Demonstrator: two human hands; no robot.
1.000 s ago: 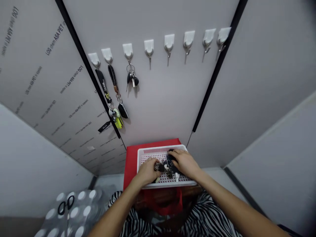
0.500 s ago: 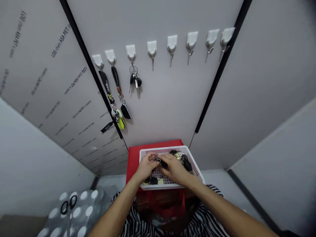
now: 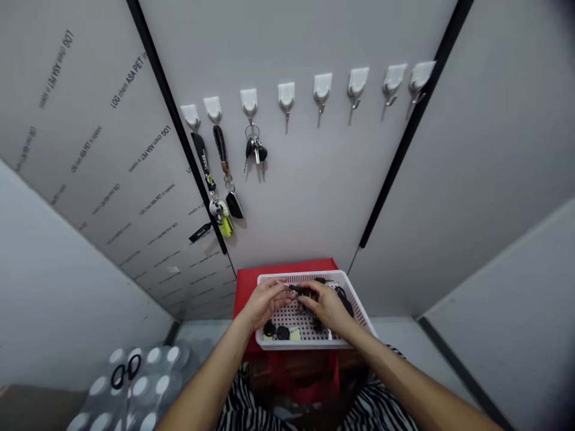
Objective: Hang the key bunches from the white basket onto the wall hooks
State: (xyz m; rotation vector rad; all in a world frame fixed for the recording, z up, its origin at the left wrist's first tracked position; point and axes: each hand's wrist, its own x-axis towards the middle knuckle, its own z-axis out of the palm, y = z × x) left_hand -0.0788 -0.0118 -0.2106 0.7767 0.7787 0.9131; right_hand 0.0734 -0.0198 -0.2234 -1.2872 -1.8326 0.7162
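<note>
Over a white perforated basket (image 3: 357, 293), both of my hands meet at a bunch of dark keys (image 3: 300, 291). My right hand (image 3: 330, 308) is closed on the bunch, thumb and fingers pinching its dark part. My left hand (image 3: 266, 304) pinches its thin metal end from the other side; the fingertips partly hide it. In the basket's near left corner lie small black key fobs (image 3: 283, 333) and a pale yellow tag (image 3: 295, 334). More black keys (image 3: 345, 301) rest at the right, partly covered by my right hand.
White wall hooks (image 3: 286, 94) run in a row. The three leftmost carry a black strap with a panda charm (image 3: 216, 208), a braided strap with a black fob (image 3: 234, 205) and a ring of keys (image 3: 255, 148). A red bag (image 3: 246, 287) lies under the basket. Scissors (image 3: 126, 371) rest on wrapped bottles (image 3: 155, 356).
My hands have drawn slightly apart, showing more of the dark keys between them. My left fingers have spread a little. The whole view has shifted slightly.
</note>
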